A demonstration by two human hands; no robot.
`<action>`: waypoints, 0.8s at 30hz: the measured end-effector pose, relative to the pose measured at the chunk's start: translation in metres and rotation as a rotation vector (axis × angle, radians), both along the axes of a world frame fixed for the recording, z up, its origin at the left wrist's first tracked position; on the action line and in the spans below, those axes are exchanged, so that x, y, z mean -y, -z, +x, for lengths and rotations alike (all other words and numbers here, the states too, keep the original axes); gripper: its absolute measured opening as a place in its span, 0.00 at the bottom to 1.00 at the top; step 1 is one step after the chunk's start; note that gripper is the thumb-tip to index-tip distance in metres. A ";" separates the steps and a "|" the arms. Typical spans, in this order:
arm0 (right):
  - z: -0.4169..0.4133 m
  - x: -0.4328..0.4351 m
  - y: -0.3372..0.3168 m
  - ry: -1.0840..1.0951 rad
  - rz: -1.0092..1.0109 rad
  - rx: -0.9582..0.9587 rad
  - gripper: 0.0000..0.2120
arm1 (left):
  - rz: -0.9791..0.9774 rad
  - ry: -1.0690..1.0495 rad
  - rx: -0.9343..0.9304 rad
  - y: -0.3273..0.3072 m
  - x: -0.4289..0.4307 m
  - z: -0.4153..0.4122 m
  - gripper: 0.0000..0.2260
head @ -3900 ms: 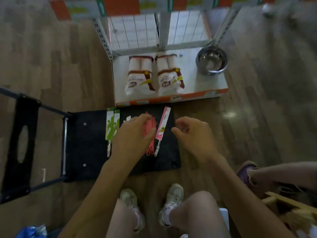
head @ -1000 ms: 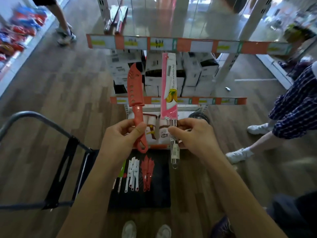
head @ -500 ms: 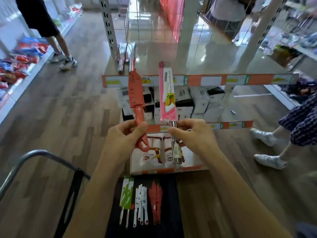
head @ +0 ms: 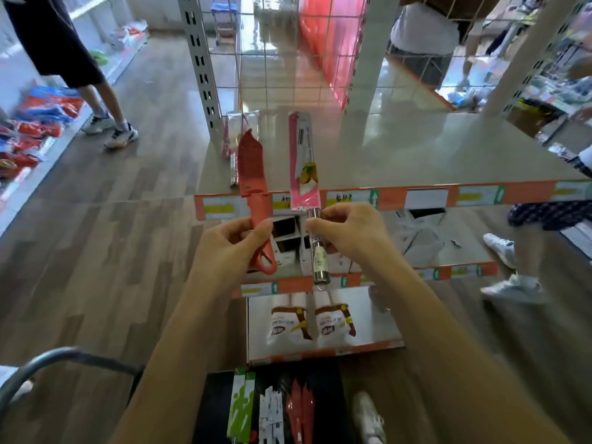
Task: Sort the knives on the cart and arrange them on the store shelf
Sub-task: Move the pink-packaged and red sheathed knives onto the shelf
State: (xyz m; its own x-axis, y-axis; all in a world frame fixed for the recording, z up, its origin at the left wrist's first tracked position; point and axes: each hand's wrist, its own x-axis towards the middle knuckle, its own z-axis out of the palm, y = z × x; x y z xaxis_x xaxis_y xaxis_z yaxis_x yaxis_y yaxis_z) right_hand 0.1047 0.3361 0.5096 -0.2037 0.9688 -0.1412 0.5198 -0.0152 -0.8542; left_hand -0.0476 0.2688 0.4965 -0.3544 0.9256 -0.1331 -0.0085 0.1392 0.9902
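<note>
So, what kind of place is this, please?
Most likely a shop aisle: metal shelves with orange price strips along the edges, bagged goods on the lowest one, and a cart of packaged knives in front.

left hand grips red knife handle | right hand pinches steel-handled knife | both forearms raised forward

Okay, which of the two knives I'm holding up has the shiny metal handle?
The pink-sleeved knife in your right hand; the red knife in your left hand is red all over, handle included.
</note>
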 end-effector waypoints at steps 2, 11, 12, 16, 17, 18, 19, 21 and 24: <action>-0.006 -0.022 0.002 -0.012 -0.010 0.000 0.07 | -0.007 -0.026 -0.021 0.002 -0.018 -0.004 0.03; -0.040 -0.126 0.009 -0.124 -0.034 -0.014 0.08 | -0.018 -0.154 -0.004 0.000 -0.096 -0.014 0.07; -0.043 -0.133 0.012 -0.139 -0.021 -0.033 0.10 | -0.016 -0.163 0.007 0.000 -0.102 -0.015 0.07; -0.058 -0.155 0.018 -0.169 -0.054 -0.069 0.10 | -0.009 -0.233 0.052 0.003 -0.120 -0.023 0.04; -0.061 -0.160 0.019 -0.164 -0.060 -0.053 0.10 | -0.007 -0.240 0.060 0.003 -0.122 -0.025 0.06; -0.064 -0.164 0.020 -0.158 -0.063 -0.039 0.10 | -0.008 -0.243 0.069 0.003 -0.124 -0.027 0.06; -0.067 -0.168 0.021 -0.153 -0.066 -0.031 0.10 | -0.009 -0.242 0.071 0.004 -0.125 -0.028 0.06; -0.072 -0.172 0.024 -0.149 -0.077 -0.024 0.10 | -0.003 -0.249 0.072 0.004 -0.126 -0.031 0.06; -0.079 -0.172 0.029 -0.141 -0.112 -0.029 0.10 | 0.003 -0.250 0.068 0.005 -0.126 -0.035 0.05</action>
State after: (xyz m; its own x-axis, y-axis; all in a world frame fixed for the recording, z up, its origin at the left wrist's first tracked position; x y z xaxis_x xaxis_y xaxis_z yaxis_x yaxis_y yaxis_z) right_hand 0.0261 0.5077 0.4805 -0.3421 0.9088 -0.2390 0.4990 -0.0398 -0.8657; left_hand -0.0827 0.3948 0.4912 -0.5629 0.8105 -0.1618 -0.1085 0.1215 0.9866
